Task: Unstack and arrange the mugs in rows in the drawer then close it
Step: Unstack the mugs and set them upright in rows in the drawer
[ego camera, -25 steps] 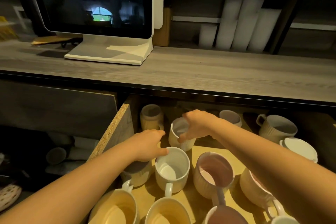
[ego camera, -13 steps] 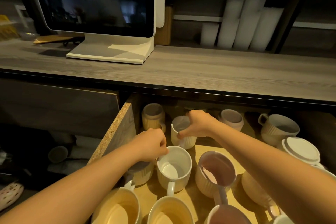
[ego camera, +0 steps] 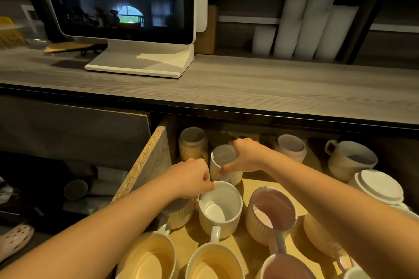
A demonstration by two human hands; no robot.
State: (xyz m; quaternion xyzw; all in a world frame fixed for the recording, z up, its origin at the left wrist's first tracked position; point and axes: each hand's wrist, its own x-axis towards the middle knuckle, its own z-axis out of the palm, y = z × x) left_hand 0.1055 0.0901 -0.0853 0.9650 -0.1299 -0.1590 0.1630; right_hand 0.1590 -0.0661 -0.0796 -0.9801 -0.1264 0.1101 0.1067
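Right hand (ego camera: 247, 156) clamps the rear white mug (ego camera: 223, 158) in the drawer (ego camera: 147, 165). Left hand (ego camera: 192, 179) pinches the front white mug (ego camera: 220, 210) by its rim. A pink mug (ego camera: 271, 213) crowds beside it. The yellow mugs (ego camera: 213, 263) are cut off below.

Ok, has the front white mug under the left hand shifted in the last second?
No. The front white mug keeps its gap to the untouched pink mug on its right, handle toward the camera; the left hand pinches its rim.
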